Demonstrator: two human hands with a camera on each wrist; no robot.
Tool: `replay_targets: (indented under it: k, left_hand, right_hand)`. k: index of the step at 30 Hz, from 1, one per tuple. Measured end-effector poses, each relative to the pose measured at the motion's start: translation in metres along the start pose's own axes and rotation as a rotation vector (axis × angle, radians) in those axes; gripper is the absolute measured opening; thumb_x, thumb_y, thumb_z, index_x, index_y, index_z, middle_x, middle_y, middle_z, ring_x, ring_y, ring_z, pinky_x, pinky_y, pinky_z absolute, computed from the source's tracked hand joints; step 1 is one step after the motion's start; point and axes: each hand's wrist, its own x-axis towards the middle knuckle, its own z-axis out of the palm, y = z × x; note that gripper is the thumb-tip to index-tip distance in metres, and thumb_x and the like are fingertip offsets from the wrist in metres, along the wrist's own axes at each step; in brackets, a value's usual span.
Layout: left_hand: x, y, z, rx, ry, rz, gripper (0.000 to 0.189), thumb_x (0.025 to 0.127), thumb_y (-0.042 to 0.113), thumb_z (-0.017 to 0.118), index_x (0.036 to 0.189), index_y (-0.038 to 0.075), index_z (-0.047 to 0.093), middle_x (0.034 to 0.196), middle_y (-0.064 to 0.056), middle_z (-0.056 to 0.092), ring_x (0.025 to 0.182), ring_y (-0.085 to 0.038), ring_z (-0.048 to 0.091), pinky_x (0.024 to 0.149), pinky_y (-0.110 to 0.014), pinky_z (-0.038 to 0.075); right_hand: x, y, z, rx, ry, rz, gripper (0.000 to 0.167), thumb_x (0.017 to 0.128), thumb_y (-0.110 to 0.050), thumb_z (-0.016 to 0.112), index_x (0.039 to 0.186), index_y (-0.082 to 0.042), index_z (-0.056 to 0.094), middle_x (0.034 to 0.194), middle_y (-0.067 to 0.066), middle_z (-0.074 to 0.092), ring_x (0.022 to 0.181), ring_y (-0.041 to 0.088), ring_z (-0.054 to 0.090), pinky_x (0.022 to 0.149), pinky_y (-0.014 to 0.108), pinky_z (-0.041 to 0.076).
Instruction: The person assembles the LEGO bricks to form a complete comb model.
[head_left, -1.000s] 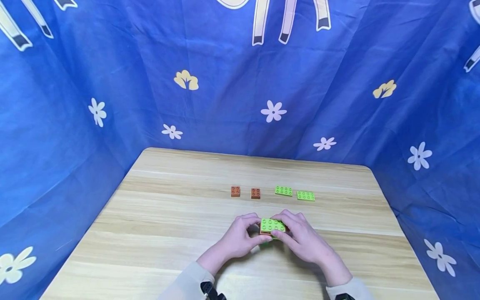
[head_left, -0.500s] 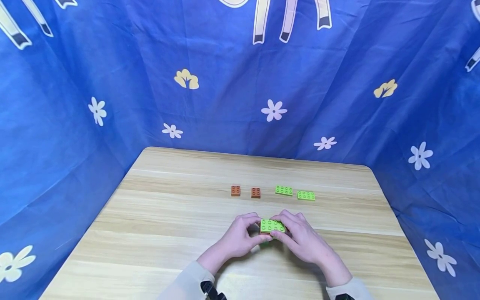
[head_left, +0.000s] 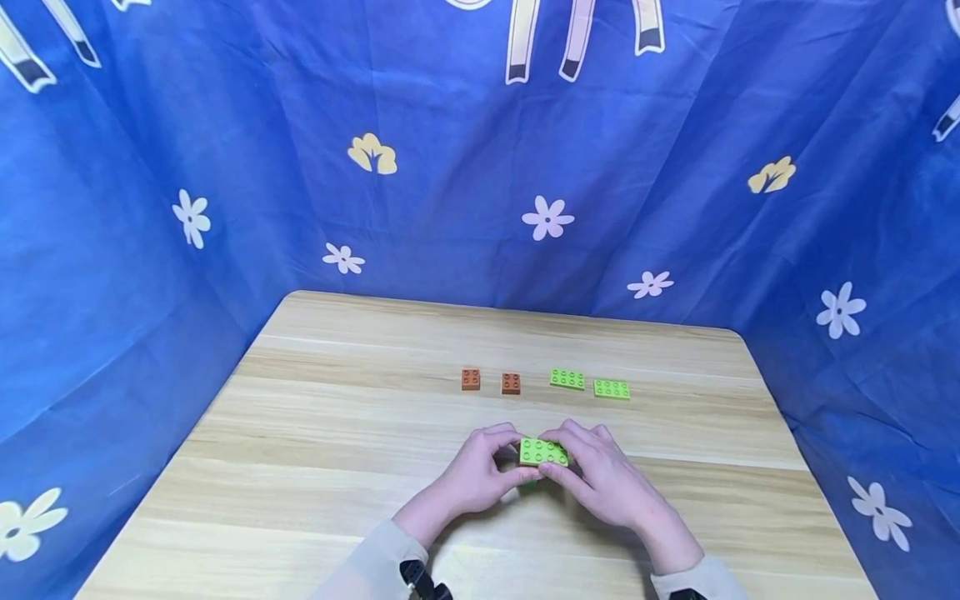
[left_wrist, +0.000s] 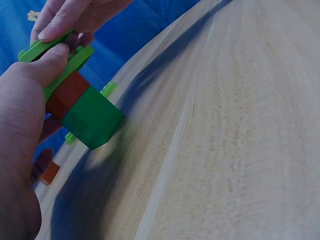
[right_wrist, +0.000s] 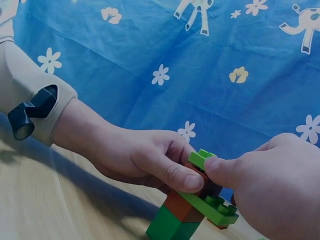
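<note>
In the head view, my left hand (head_left: 480, 475) holds a small stack of toy building bricks. Its lowest piece is a dark green brick (left_wrist: 92, 117), with a reddish-brown brick (left_wrist: 68, 95) above it. A lime green plate (right_wrist: 222, 215) sits on that, and more brown shows behind the left thumb. At the top is a second lime plate (head_left: 542, 452), studs up, which my right hand (head_left: 603, 475) pinches from the right with thumb and fingers. In the right wrist view, a narrow dark gap shows below this top plate. The fingers hide much of the stack's middle.
Two brown square bricks, a left one (head_left: 470, 380) and a right one (head_left: 511, 383), lie farther back on the wooden table (head_left: 300, 433). Beside them to the right lie two lime plates, one (head_left: 567, 379) slightly behind the other (head_left: 612, 389). A blue patterned cloth (head_left: 450, 208) surrounds the table.
The top lime plate has shifted very slightly and tilted, covering the brown below it in the head view. Both hands stay nearly in place; the camera view has tipped slightly.
</note>
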Motion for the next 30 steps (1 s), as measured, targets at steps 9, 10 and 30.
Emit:
replay_targets:
  k: [9, 10, 30]
  left_hand:
    - [-0.001, 0.001, 0.000, 0.082, 0.011, -0.009, 0.035, 0.088, 0.046, 0.085, 0.115, 0.024, 0.076, 0.101, 0.020, 0.066, 0.098, -0.005, 0.063, 0.097, -0.039, 0.051]
    - [-0.002, 0.002, 0.000, 0.093, 0.012, -0.009, 0.036, 0.088, 0.048, 0.084, 0.116, 0.025, 0.076, 0.102, 0.021, 0.066, 0.099, -0.005, 0.063, 0.097, -0.040, 0.050]
    - [-0.003, 0.014, -0.010, 0.117, 0.101, 0.148, 0.039, 0.094, 0.045, 0.080, 0.126, 0.023, 0.075, 0.118, 0.018, 0.072, 0.112, -0.007, 0.066, 0.100, -0.043, 0.053]
  right_hand:
    - [0.000, 0.000, 0.000, -0.032, 0.010, 0.006, 0.030, 0.105, -0.038, 0.067, 0.133, -0.025, 0.067, 0.104, -0.023, 0.057, 0.080, -0.004, 0.047, 0.081, 0.030, 0.033]
    - [-0.001, 0.000, 0.001, -0.034, 0.012, 0.006, 0.030, 0.105, -0.037, 0.067, 0.133, -0.024, 0.067, 0.104, -0.023, 0.057, 0.079, -0.003, 0.046, 0.081, 0.031, 0.033]
    - [0.000, -0.002, 0.000, -0.010, -0.005, 0.044, 0.034, 0.104, -0.044, 0.066, 0.134, -0.028, 0.069, 0.102, -0.026, 0.055, 0.076, -0.003, 0.046, 0.084, 0.033, 0.034]
